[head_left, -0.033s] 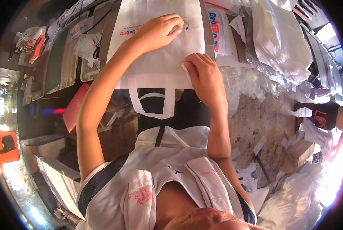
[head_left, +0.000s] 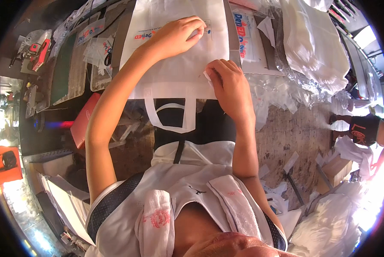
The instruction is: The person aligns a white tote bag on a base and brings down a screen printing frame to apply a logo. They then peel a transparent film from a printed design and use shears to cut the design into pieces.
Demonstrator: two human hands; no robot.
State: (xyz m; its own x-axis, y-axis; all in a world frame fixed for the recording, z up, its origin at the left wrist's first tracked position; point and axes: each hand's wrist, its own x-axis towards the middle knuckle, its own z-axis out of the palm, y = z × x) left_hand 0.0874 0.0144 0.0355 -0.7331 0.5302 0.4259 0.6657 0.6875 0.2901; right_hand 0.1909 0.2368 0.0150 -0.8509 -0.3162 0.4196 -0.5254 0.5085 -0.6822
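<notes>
A white tote bag (head_left: 166,77) lies flat under my hands, with red and blue print on its upper part. Its white handle (head_left: 191,115) hangs over the near edge of the work surface. My left hand (head_left: 184,37) rests on the upper right of the bag, beside a small printed mark (head_left: 208,26). Its fingers are curled together, and whatever they hold is hidden. At the bag's right edge, my right hand (head_left: 230,83) is closed, thumb against fingers. A small white piece (head_left: 207,76) pokes out of that grip; whether it is cloth or part of the bag I cannot tell.
A stack of white bags (head_left: 314,47) sits to the right, above crumpled clear plastic (head_left: 282,90). A printed sheet (head_left: 245,38) lies nearer the bag. On the left are a red tool (head_left: 39,53) and framed boards (head_left: 67,73). Another person (head_left: 365,130) stands far right.
</notes>
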